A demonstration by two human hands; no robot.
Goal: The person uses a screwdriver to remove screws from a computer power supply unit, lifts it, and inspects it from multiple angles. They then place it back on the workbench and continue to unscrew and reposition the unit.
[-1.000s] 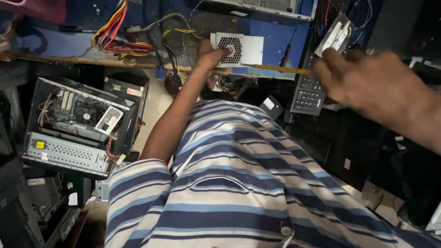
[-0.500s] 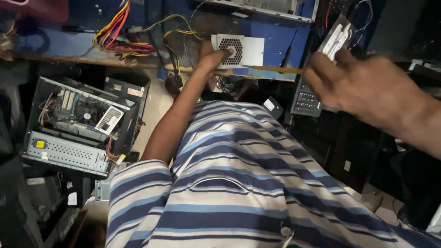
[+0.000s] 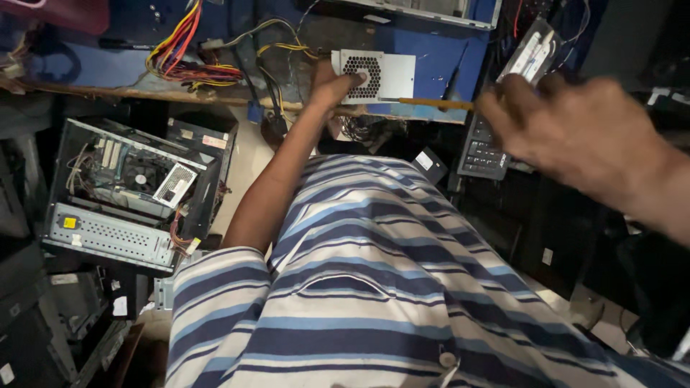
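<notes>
Gripping with the left hand (image 3: 338, 80), the person presses the palm and fingers against the fan side of a grey power supply box (image 3: 381, 75); the fingers lie over the round grille of small holes, bent a little, so the grip of this hand rests on the box and does not close around it. This box stands on the edge of a worn wooden desk (image 3: 108, 93), with a blue panel behind it. It is a small metal case, light grey, with a flat plain part to the right of the grille. A bundle of yellow, red and black wires (image 3: 183, 54) lies on the same desk, well apart to the left.

Right hand (image 3: 575, 140) is closer to the camera and blurred. Its fingers are curled, and a thin yellow rod (image 3: 431, 103), maybe the shaft of a tool, goes from it toward the box; its far end comes just beside the lower right corner of the box. I cannot tell exactly how the grip closes on the rod.

Behind this hand a dark keyboard (image 3: 485, 147) stands tilted. Below the desk, to the left, an open computer case (image 3: 122, 194) lies with its boards and a small fan visible. The person's striped shirt (image 3: 374, 287) fills the lower part.
</notes>
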